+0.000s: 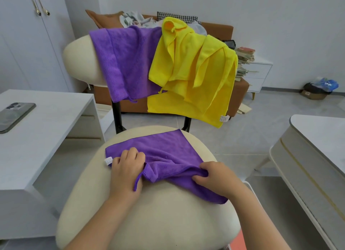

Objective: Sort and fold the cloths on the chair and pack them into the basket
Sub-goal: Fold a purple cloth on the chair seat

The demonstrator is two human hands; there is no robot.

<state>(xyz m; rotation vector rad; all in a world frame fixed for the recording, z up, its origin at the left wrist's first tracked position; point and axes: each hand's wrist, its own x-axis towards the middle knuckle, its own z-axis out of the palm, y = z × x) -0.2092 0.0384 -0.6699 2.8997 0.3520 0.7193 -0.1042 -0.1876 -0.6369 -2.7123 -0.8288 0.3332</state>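
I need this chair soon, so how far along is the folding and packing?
Early. Nothing looks packed, and no basket is in view. The cloths do look grouped by colour. The left hand and right hand grip a purple cloth on the seat, mid-fold. A second purple cloth and yellow cloths hang unfolded over the chair back, waiting.
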